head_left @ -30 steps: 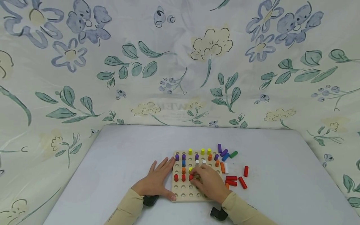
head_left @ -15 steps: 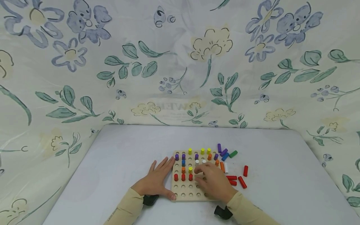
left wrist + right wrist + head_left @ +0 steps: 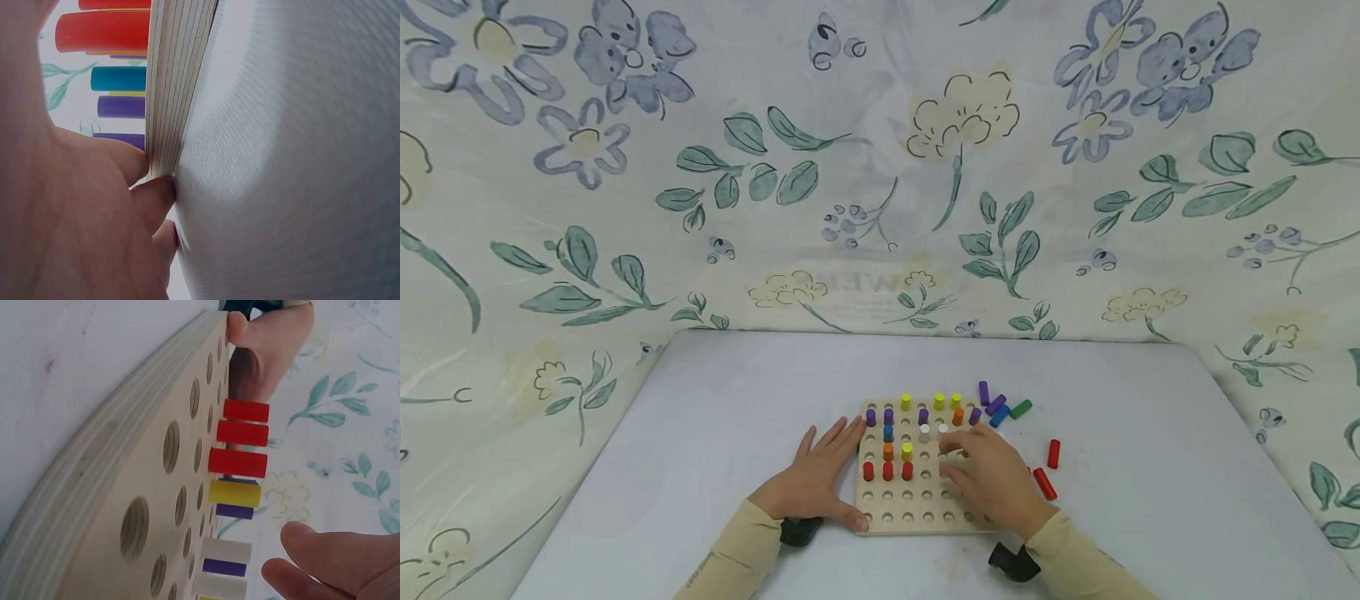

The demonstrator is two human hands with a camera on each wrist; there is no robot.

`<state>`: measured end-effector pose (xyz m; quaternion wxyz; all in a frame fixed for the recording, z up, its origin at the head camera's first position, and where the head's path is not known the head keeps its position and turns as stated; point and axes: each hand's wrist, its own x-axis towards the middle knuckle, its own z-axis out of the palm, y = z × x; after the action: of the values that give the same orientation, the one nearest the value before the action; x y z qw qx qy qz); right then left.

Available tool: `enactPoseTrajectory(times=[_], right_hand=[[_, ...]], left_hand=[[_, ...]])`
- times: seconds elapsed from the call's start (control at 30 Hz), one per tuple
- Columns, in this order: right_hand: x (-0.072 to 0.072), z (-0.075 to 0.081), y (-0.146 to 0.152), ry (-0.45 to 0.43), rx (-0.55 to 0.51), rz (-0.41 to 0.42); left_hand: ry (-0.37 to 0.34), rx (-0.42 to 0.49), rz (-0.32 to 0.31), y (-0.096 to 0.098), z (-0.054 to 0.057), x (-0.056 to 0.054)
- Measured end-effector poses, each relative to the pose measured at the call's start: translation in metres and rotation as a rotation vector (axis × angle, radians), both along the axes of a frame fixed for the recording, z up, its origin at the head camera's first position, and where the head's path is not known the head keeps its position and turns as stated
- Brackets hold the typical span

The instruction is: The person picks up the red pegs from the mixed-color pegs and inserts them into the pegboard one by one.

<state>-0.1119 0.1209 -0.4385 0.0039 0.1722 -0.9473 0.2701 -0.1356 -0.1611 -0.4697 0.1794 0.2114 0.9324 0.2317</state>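
A wooden pegboard with rows of round holes lies on the table. My left hand spreads straight fingers along its left side, with the thumb at the near corner; in the left wrist view, fingertips touch the layered board edge. Above the board's right part, my right hand has bent fingers, thumb apart and nothing between them. Three red pegs stand upright in one row. Behind them are yellow, orange, blue, purple and white pegs. In the right wrist view, the fingertips are clear of the white pegs.
Loose pegs lie right of the board: two purple, one blue, one green and several red, some hidden by my right hand. A floral cloth hangs behind the white table.
My right hand has let go of the third red peg, which stands in its hole, and has moved right across the board. My left hand has stayed in place.
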Motion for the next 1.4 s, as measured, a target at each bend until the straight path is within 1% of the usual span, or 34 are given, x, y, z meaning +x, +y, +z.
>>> enactPoseTrajectory(times=[0.1,0.17,0.43,0.6,0.7,0.83,0.93,1.17,1.4], right_hand=[[0.001,0.001,0.004,0.034,-0.004,-0.021],[0.002,0.002,0.007,0.040,-0.010,-0.031],[0.002,0.005,0.018,0.041,-0.046,-0.073],[0.003,0.006,0.025,0.043,-0.036,-0.088],[0.003,0.005,0.030,0.066,-0.040,-0.094],[0.002,0.003,0.038,0.127,-0.066,-0.083],[0.001,0.002,0.044,0.155,-0.069,-0.078],[0.002,0.003,0.056,0.140,-0.028,-0.117],[0.002,0.003,0.067,0.135,-0.019,-0.150]], left_hand=[[-0.001,0.003,-0.002,0.000,0.000,0.000],[0.000,-0.003,0.000,0.000,0.000,0.000],[-0.005,-0.015,0.010,0.000,-0.001,-0.001],[-0.007,-0.013,0.008,0.000,-0.001,-0.001],[-0.006,-0.005,0.006,0.000,-0.001,0.000],[0.003,-0.004,-0.005,-0.002,-0.002,0.000],[0.009,-0.007,-0.012,-0.002,-0.004,0.000],[0.008,-0.005,-0.011,-0.002,-0.004,-0.001],[0.005,-0.010,-0.013,-0.002,-0.003,-0.001]])
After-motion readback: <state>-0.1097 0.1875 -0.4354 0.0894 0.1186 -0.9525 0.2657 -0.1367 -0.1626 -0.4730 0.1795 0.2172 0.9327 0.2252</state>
